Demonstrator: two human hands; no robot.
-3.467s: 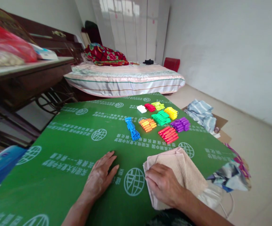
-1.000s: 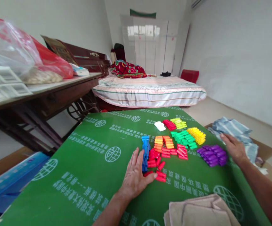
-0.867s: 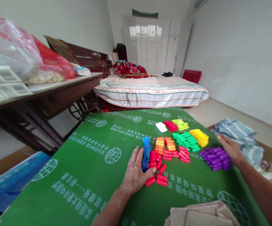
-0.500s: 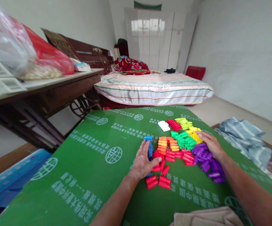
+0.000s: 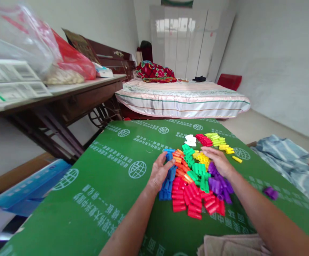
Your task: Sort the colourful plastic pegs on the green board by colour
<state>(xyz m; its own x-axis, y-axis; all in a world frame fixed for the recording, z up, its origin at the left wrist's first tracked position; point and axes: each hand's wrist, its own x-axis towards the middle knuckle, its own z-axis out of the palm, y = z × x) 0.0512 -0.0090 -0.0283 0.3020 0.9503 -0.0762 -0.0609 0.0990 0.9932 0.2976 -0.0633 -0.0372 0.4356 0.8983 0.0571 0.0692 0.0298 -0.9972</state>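
My left hand rests at the left of a pile of small plastic tubes, fingers curved and apart against the blue tubes and close to the orange ones. On the opposite side, my right hand lies with fingers stretched over the edge of the yellow tubes and above the purple ones. Between the hands are green tubes, with red tubes nearer to me. Neither hand grips a tube that I can see; the undersides of the fingers are hidden.
White tubes, dark red tubes and lime tubes lie in groups farther back on the green board. A purple cluster sits apart at right. Beige cloth lies at the front edge; a table stands left.
My right hand has swept left, pushing yellow, purple and green tubes inward. The colour groups are squeezed together and jumbled, the red ones most. Some yellow tubes and a purple cluster stayed behind at right.
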